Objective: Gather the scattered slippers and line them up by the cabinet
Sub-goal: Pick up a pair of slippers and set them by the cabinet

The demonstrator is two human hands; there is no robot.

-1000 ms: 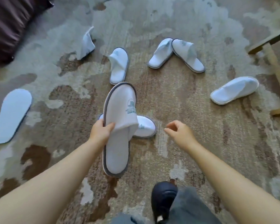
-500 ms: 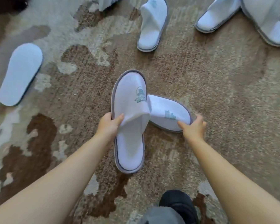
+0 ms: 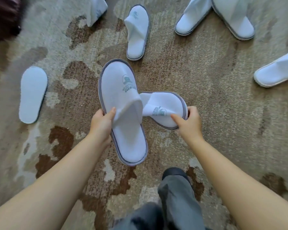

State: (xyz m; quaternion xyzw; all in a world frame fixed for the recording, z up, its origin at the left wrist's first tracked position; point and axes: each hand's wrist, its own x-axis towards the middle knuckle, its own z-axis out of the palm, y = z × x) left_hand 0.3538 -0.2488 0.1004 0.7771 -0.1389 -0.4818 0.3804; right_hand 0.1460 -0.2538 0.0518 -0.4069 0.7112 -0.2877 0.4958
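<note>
My left hand (image 3: 102,122) grips a white slipper with grey trim (image 3: 123,112) by its left edge and holds it above the carpet. Beside it, my right hand (image 3: 188,121) pinches the toe end of a second grey-trimmed slipper (image 3: 163,107), which lies crosswise partly under the first. More white slippers lie scattered: one upside down (image 3: 32,94) at the left, one straight ahead (image 3: 137,31), a touching pair (image 3: 214,17) at top right, one (image 3: 276,70) at the right edge, one on its side (image 3: 96,10) at the top.
Patterned beige and brown carpet (image 3: 214,100) covers the floor. A dark piece of furniture (image 3: 3,17) fills the top left corner. My grey trouser leg and dark shoe (image 3: 175,176) stand at the bottom centre.
My right hand reached forward from open air and took hold of the second slipper's toe end. The view moved closer to the floor; my left hand kept its slipper.
</note>
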